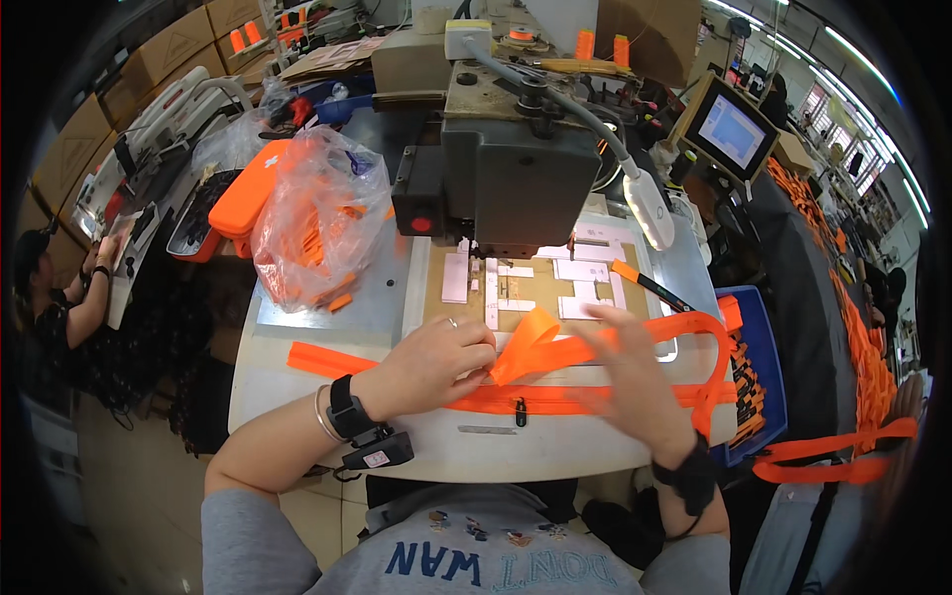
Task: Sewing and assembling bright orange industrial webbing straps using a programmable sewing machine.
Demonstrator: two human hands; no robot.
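My left hand (432,369) is closed in a pinch on the near end of a folded orange strip (528,342), whose loop stands up at the front of the sewing template. My right hand (643,387) is smeared by motion; its fingers look spread, with the thumb apart, over the orange band to the right. That band curves round at the table's right side. Along the front of the table lies an orange zipper (478,400) with a black zipper pull (521,412). The template (466,315), a tan board with pale pink pieces, lies beyond both hands.
The dark sewing machine head (516,178) hangs over the template, beside a lamp (649,210). A clear bag of orange pieces (322,213) and an orange case (248,188) stand left. A blue bin (764,347) flanks the table's right. A co-worker (69,288) sits far left.
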